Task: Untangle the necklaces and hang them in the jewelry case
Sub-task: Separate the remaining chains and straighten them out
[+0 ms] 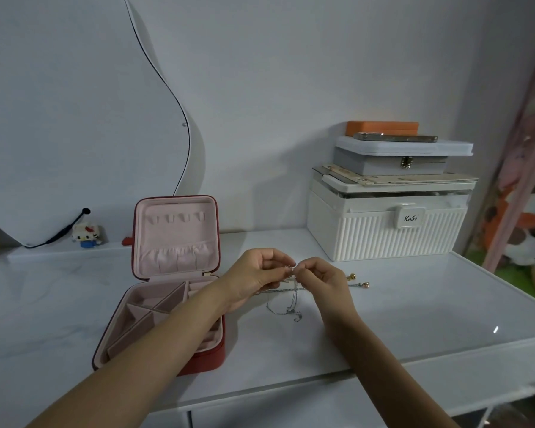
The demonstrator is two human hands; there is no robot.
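Risk sits at the pinch point: both hands meet above the counter (414,304), the left hand (254,273) and right hand (318,278) each with fingers curled tight on the top of a thin silver necklace (292,299), thumb and forefinger grasping it near what looks like the clasp, though that part is too small to make out. From there the chain hangs down to a small knotted heap on the counter at 6 o'clock of the hands. A hard pull apart would likely cinch that knot tighter or snap a fine link; a slip would drop the chain back onto the heap. More strands lie at 3 o'clock of the right hand, ending in small gold and pink beads (357,281), and a lifted chain could drag them along. The jewelry case (167,304) stands open at 9 o'clock, its lid upright with 4 empty hooks (176,218) above a gathered pocket; the left forearm crosses over its tray, so reaching the hooks means swinging wide. A white ribbed box (386,230) stacked with smaller boxes stands at 1 o'clock, well apart, and a small toy figure (87,233) at 10 o'clock.
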